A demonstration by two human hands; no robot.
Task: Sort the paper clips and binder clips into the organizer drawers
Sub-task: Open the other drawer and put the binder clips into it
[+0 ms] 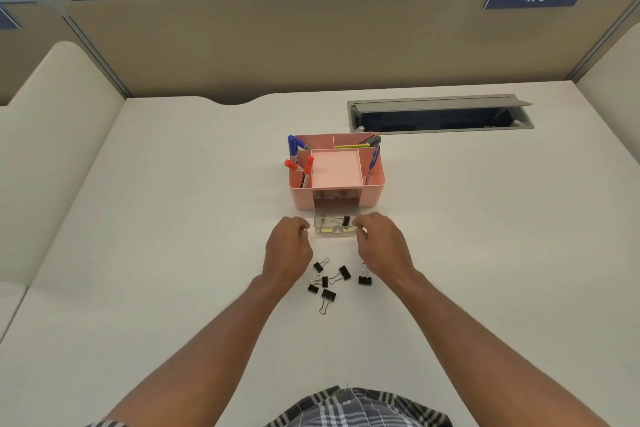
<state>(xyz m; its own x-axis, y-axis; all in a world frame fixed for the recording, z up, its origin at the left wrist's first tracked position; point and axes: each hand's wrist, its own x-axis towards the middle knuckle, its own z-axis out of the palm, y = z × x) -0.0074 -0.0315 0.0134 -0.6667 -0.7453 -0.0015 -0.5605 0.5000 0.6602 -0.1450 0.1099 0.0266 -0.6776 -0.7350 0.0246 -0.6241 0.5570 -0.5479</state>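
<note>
Clear drawer point(335, 226) pulled out in front of pink organizer point(335, 170), w/ one black binder clip point(345, 220) inside. Six more black binder clips point(327, 279) scattered on desk nearer the person.

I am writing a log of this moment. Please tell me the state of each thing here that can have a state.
clear drawer: pulled out, one binder clip inside
pink organizer: drawer slot open
loose binder clips: on desk, unsorted
cable hatch: lid open
left hand: curled, beside drawer
right hand: grips drawer's corner
</note>
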